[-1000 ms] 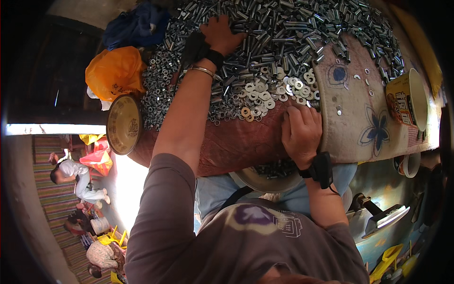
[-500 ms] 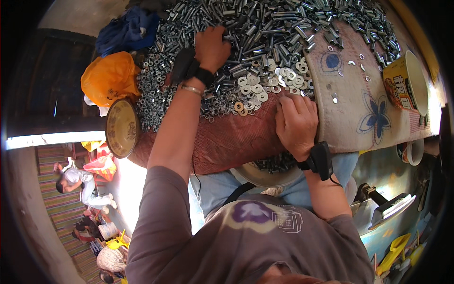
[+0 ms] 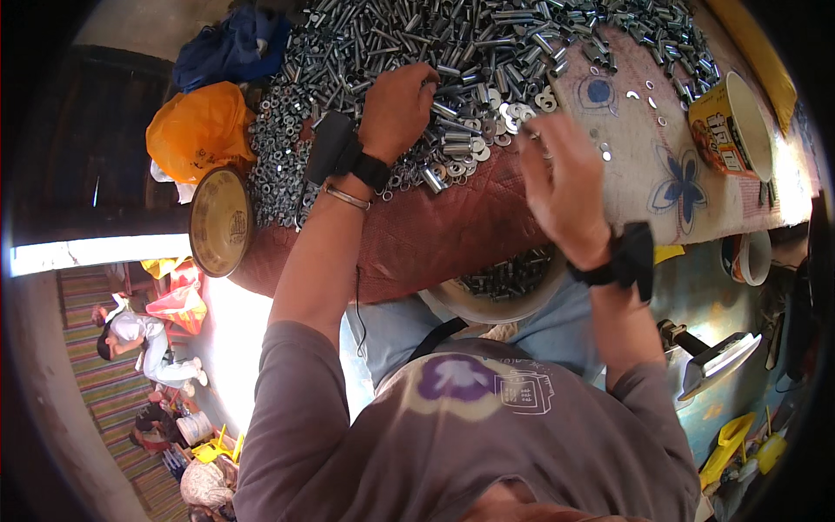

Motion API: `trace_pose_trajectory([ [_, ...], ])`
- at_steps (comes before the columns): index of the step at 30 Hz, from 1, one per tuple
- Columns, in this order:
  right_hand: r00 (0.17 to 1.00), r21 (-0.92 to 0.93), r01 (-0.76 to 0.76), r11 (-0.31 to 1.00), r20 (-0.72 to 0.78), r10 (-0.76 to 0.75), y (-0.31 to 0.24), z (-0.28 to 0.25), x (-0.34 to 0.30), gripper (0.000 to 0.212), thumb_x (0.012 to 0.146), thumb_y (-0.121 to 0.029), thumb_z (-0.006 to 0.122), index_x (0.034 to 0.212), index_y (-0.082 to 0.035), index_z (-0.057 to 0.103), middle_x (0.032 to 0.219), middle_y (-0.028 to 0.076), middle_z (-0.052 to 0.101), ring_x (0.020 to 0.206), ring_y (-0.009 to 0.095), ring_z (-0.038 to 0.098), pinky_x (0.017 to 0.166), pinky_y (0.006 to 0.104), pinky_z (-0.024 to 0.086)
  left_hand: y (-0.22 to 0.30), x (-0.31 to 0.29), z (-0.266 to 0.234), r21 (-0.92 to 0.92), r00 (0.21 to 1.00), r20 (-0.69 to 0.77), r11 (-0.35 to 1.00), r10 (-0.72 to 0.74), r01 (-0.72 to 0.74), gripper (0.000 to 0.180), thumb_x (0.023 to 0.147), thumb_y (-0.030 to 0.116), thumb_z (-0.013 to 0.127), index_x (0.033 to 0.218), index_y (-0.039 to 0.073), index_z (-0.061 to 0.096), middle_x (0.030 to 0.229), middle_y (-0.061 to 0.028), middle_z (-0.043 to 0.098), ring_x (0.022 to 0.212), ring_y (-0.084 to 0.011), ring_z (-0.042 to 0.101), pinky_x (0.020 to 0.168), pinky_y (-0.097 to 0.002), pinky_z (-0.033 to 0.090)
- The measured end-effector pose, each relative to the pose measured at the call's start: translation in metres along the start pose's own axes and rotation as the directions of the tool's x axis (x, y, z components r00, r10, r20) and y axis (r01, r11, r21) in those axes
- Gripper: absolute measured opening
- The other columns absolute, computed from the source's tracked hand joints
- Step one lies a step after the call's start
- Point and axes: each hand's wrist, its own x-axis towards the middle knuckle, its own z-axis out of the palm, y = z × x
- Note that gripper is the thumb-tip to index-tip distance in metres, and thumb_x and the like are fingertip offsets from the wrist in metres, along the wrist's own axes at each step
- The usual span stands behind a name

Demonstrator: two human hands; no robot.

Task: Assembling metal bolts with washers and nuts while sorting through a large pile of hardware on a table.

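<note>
My left hand (image 3: pixel 397 113) lies on a heap of metal sleeves (image 3: pixel 452 70), its fingers curled and their tips hidden, so whatever they hold does not show. Beside it, my right hand (image 3: pixel 565 187) is raised over the near edge of the heap. Its fingers are apart, slightly smeared by motion, and nothing shows in them. Flat washers (image 3: pixel 519 111) lie between the two hands, with several sleeves among them. One short sleeve (image 3: pixel 433 179) sits at the red cloth's (image 3: pixel 444 230) bare part. Small nuts (image 3: pixel 277 161) spread left of my left wrist.
A basin (image 3: pixel 557 283) of metal parts is at my lap. A shallow bowl (image 3: pixel 221 222) stands by the left edge, near an orange bag (image 3: pixel 200 130) and blue cloth (image 3: pixel 230 48). At right stands a yellow paper tub (image 3: pixel 718 130). People (image 3: pixel 148 339) sit farther left.
My right hand has lifted from the cloth's near edge and swung away toward the washers. My left hand has shifted slightly right and nearer. Sleeves now lie over washers that showed before.
</note>
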Motion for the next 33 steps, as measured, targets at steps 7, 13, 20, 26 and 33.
trace_pose_trajectory([
  [7, 0.988, 0.265, -0.106, 0.958, -0.082, 0.132, 0.028, 0.011, 0.062, 0.011, 0.083, -0.011, 0.058, 0.087, -0.001, 0.059, 0.069, 0.015, 0.06, 0.06, 0.026, 0.06, 0.055, 0.0319, 0.045, 0.002, 0.0, -0.004, -0.049, 0.999, -0.05, 0.999, -0.011, 0.009, 0.016, 0.083, 0.004, 0.054, 0.098, 0.006, 0.06, 0.09, -0.012, 0.064, 0.082, -0.0299, 0.062, 0.071, -0.0345, 0.048],
  [13, 0.972, 0.243, -0.234, 0.942, 0.056, 0.227, 0.043, 0.035, 0.043, 0.011, 0.084, -0.012, 0.058, 0.089, -0.002, 0.06, 0.068, 0.013, 0.062, 0.059, 0.024, 0.06, 0.055, 0.0319, 0.045, -0.01, -0.004, -0.005, -0.242, 0.99, -0.111, 0.969, -0.089, 0.06, 0.016, 0.085, 0.004, 0.055, 0.1, 0.005, 0.059, 0.09, -0.0076, 0.066, 0.083, -0.0181, 0.062, 0.074, -0.0298, 0.048],
  [20, 0.963, 0.302, -0.263, 0.916, 0.141, 0.23, 0.043, 0.041, 0.032, 0.009, 0.084, -0.009, 0.058, 0.091, -0.003, 0.06, 0.073, 0.015, 0.062, 0.062, 0.025, 0.061, 0.056, 0.0319, 0.045, 0.015, -0.007, -0.011, -0.783, 0.955, 0.076, 0.576, -0.286, 0.235, 0.03, 0.087, 0.001, 0.055, 0.115, 0.0, 0.046, 0.098, -0.0135, 0.065, 0.088, -0.0165, 0.062, 0.076, -0.026, 0.05],
  [26, 0.987, 0.291, -0.133, 0.947, 0.122, 0.101, 0.036, 0.055, 0.026, 0.009, 0.083, -0.007, 0.058, 0.092, -0.003, 0.059, 0.076, 0.016, 0.061, 0.068, 0.031, 0.061, 0.058, 0.035, 0.046, 0.037, -0.018, 0.001, -0.932, 0.932, 0.094, 0.298, -0.351, 0.206, 0.021, 0.088, 0.003, 0.053, 0.108, 0.001, 0.047, 0.1, -0.0155, 0.064, 0.09, -0.0195, 0.063, 0.078, -0.0302, 0.053],
  [33, 0.965, 0.35, -0.264, 0.899, 0.103, 0.243, 0.036, 0.052, 0.027, 0.007, 0.084, -0.006, 0.058, 0.09, -0.002, 0.058, 0.072, 0.015, 0.06, 0.059, 0.025, 0.058, 0.055, 0.0315, 0.044, 0.017, -0.009, 0.005, -0.688, 0.92, -0.109, 0.697, -0.376, 0.203, 0.016, 0.089, 0.004, 0.047, 0.105, 0.001, 0.049, 0.091, -0.0117, 0.063, 0.085, -0.0199, 0.062, 0.075, -0.0321, 0.051],
])
